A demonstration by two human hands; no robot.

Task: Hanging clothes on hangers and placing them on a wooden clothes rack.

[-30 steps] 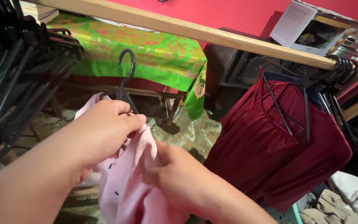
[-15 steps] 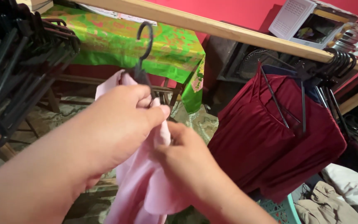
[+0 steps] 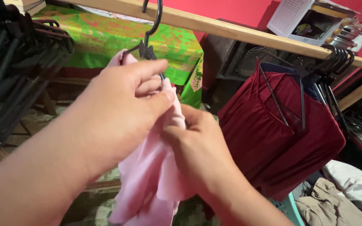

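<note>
A red wall [image 3: 239, 10] stood behind my wooden rail [image 3: 239, 33]. Below it a table under a green patterned cloth [image 3: 105, 37] sat on a mottled stone floor [image 3: 34, 121]. A grey fan [image 3: 252, 62] and a white appliance [image 3: 302, 19] stood further right, dimly lit.

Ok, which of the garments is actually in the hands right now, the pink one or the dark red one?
The pink garment, on a black hanger: the left hand and right hand grip it. The dark red garment hangs untouched from the wooden rail.
</note>
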